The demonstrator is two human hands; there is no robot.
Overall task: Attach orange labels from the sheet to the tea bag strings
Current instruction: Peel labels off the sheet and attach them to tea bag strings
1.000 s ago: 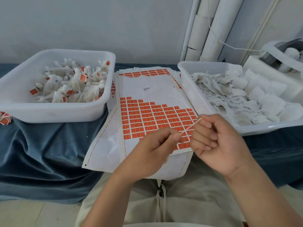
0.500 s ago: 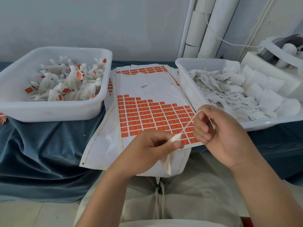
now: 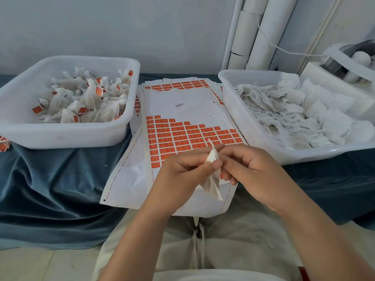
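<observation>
A white tea bag (image 3: 213,179) hangs between my hands over the near end of the label sheet (image 3: 182,110). My left hand (image 3: 180,177) pinches the bag's gathered top. My right hand (image 3: 251,171) is close beside it, fingers curled at the bag's top; its string is hidden behind the fingers. The sheet lies flat in the middle, with rows of orange labels (image 3: 182,136) on its lower half and bare white backing above them.
A white tub (image 3: 67,136) on the left holds tea bags with orange labels. A white tub (image 3: 243,122) on the right holds unlabelled bags. Blue cloth (image 3: 50,189) covers the table. White pipes (image 3: 253,33) stand behind, with a string spool device (image 3: 349,59) at far right.
The string was stretched taut between my hands. Now my hands have come together and the bag's top stands up between my fingers.
</observation>
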